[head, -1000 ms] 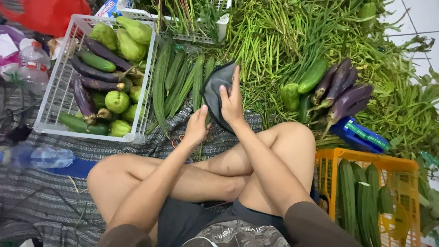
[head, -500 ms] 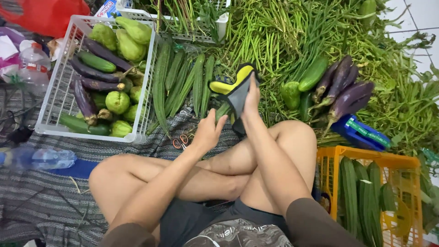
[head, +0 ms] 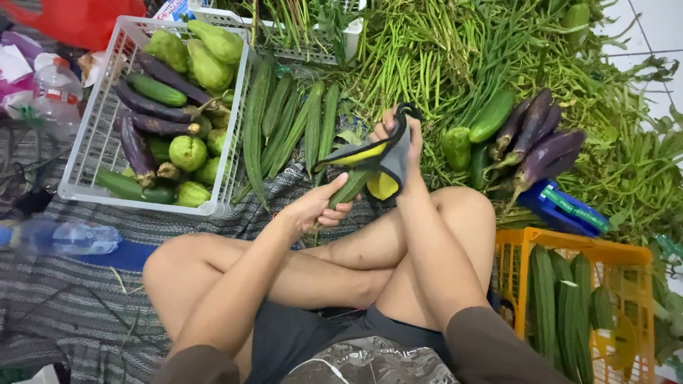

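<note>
The right hand (head: 402, 139) is clamped on a black-and-yellow pouch (head: 377, 167), holding it open above the knees. The left hand (head: 320, 206) grips a green gourd (head: 350, 188), its tip at the pouch mouth. Best to keep the mouth wide and feed the gourd in straight.

Your right hand (head: 404, 139) grips a black-and-yellow fabric pouch (head: 377, 165) held open above your crossed legs, while your left hand (head: 319, 206) holds a long green ridged gourd (head: 350, 188) at its mouth. More ridged gourds (head: 284, 121) lie beside the white wire basket (head: 91, 142) of vegetables.
</note>
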